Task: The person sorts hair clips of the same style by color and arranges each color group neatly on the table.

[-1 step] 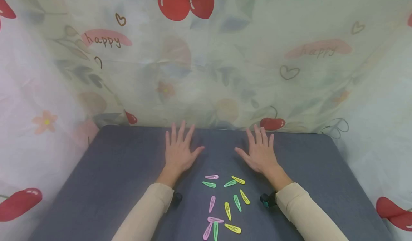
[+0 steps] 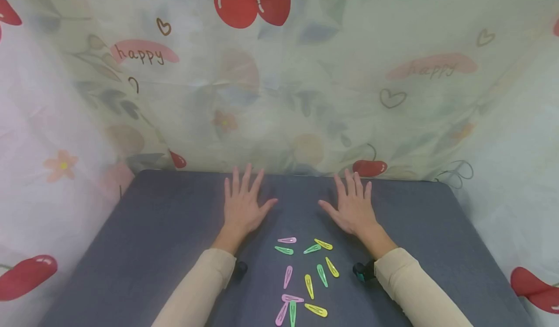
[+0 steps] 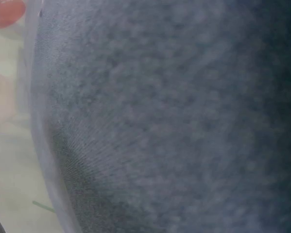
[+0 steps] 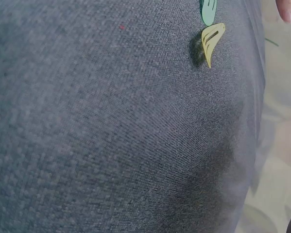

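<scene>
My left hand (image 2: 242,206) lies palm down toward the back of the table, fingers spread and thumb pointing inward. Mirroring it, my right hand (image 2: 353,209) is spread the same way and holds nothing. Between the forearms and nearer to me, several snap hair clips are scattered: pink (image 2: 287,277), green (image 2: 322,275) and yellow (image 2: 309,286). A pink clip (image 2: 292,298) at the front meets the ends of another pink one and a green one (image 2: 292,313). In the right wrist view a yellow clip (image 4: 208,44) sits beside a green clip (image 4: 209,13).
The dark grey table (image 2: 166,230) reaches back to a patterned curtain (image 2: 279,123) with cherries and the word happy, which also hangs at both sides. Small black devices (image 2: 363,271) sit at both wrists, by the beige sleeves (image 2: 196,283).
</scene>
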A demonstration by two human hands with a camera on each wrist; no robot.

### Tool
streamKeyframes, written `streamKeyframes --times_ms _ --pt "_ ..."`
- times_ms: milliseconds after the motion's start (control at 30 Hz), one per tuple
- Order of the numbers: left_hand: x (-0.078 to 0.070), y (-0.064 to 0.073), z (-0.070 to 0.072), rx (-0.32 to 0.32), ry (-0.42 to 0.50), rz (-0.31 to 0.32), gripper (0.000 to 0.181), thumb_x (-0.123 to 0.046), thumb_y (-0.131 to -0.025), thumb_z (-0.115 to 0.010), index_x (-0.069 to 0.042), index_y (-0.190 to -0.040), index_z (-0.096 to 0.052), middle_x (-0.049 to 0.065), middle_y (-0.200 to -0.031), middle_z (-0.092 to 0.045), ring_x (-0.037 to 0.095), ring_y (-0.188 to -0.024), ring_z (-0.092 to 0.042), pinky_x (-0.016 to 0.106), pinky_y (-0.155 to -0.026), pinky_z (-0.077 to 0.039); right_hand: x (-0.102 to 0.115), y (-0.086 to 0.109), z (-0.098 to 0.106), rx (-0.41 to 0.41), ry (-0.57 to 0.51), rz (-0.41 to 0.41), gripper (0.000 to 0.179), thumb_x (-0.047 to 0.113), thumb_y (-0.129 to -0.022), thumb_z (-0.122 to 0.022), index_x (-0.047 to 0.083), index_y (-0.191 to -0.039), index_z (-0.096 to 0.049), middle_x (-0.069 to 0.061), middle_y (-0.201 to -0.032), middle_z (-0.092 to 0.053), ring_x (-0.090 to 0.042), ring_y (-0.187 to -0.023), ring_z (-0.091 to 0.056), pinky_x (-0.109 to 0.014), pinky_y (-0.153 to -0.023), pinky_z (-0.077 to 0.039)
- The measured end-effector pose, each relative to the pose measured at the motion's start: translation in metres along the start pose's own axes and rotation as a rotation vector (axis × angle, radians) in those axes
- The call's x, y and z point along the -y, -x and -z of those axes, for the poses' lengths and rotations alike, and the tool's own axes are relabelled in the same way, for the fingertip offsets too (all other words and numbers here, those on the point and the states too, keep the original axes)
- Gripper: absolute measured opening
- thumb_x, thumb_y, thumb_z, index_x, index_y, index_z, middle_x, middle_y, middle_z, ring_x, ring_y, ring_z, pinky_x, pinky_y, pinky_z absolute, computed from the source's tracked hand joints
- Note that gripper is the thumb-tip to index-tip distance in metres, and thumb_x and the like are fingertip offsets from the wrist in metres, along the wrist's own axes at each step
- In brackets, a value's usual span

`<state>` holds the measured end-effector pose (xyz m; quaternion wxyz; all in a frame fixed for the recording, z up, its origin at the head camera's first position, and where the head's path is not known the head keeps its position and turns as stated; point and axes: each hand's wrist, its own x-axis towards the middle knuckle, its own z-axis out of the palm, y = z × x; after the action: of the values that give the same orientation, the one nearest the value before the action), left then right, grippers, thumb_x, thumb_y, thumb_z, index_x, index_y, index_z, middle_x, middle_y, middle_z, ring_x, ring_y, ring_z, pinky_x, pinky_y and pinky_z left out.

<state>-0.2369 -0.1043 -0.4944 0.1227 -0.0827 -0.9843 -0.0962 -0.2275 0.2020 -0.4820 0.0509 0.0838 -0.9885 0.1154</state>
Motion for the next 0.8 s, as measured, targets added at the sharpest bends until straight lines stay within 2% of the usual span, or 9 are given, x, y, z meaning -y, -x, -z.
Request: streamKeyframes --times_ms 233,400,633,800 --pt "-0.003 0.0 0.003 0.001 0.013 -0.003 0.09 -0.078 -0.092 -0.044 -0.031 -0.164 -0.018 0.007 -0.174 -0.008 0.039 -0.161 0.002 0.063 -0.126 -0.006 -0.001 0.0 0.001 0.001 0.002 0.0 0.096 0.067 -0.094 -0.052 0.012 -0.163 -0.017 -0.02 -0.172 -0.005 -0.044 -0.159 -0.002 -0.071 -0.122 0.001" --pt "-0.004 0.001 0.004 0.019 0.033 -0.002 0.091 -0.079 -0.091 -0.043 -0.032 -0.164 -0.014 0.007 -0.174 -0.006 0.039 -0.161 0.004 0.063 -0.126 -0.004 -0.001 0.0 0.002 0.007 0.009 0.0 0.095 0.069 -0.095 -0.051 0.012 -0.163 -0.018 -0.02 -0.172 -0.006 -0.043 -0.159 -0.002 -0.071 -0.122 0.0" --pt "-0.006 0.004 0.01 0.023 0.09 0.005 0.092 -0.078 -0.091 -0.047 -0.031 -0.164 -0.016 0.008 -0.174 -0.009 0.04 -0.16 0.005 0.065 -0.126 -0.006 -0.001 0.002 0.003 -0.001 -0.013 -0.001 0.095 0.068 -0.094 -0.052 0.012 -0.163 -0.018 -0.019 -0.172 -0.006 -0.044 -0.159 -0.004 -0.07 -0.123 -0.002" --pt "-0.009 0.007 0.015 0.052 0.135 0.027 0.094 -0.078 -0.091 -0.049 -0.032 -0.164 -0.012 0.008 -0.174 -0.009 0.039 -0.161 0.003 0.064 -0.126 -0.008 -0.001 0.007 0.004 -0.007 -0.042 0.018 0.097 0.067 -0.093 -0.056 0.013 -0.164 -0.016 -0.02 -0.171 -0.009 -0.045 -0.158 -0.006 -0.07 -0.123 -0.008"
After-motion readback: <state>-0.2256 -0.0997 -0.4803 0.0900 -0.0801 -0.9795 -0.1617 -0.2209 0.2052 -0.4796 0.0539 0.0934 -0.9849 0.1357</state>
